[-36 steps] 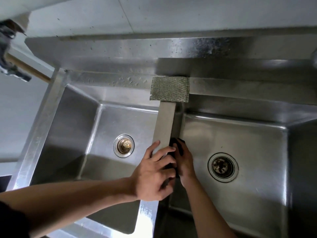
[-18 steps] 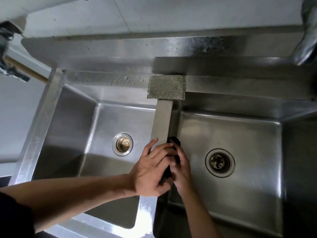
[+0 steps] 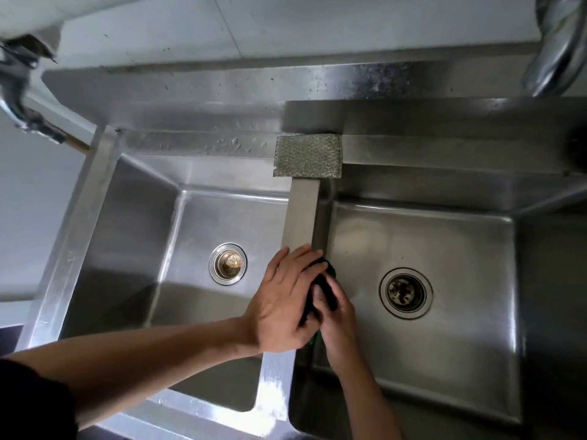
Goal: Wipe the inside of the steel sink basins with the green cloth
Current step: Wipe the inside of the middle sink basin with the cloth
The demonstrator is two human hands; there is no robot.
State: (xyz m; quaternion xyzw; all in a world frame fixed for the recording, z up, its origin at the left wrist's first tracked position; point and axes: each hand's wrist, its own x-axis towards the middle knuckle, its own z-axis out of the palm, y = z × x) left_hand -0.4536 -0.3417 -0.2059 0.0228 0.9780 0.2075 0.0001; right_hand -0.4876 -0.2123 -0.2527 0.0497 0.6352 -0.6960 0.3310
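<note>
The steel sink has two basins, the left basin [image 3: 133, 249] and the right basin [image 3: 460, 360], split by a narrow divider [image 3: 301, 214]. A dark green cloth [image 3: 324, 282] is bunched against the right basin's left wall, just below the divider's top. My right hand [image 3: 338, 328] is inside the right basin and presses the cloth to that wall. On top of the divider lies my left hand [image 3: 282, 300], fingers apart, with its fingertips reaching over onto the cloth. Most of the cloth is hidden between the two hands.
A grey scouring pad [image 3: 308, 156] lies on the back ledge at the divider's far end. Each basin has a round drain, the left drain [image 3: 227, 263] and the right drain [image 3: 405, 292]. A chrome faucet [image 3: 559, 42] hangs at the top right, and a tap [image 3: 19, 90] at the far left.
My right hand has slid the cloth a little down and towards me along the divider wall. My left hand has stayed on the divider. The view has shifted slightly.
</note>
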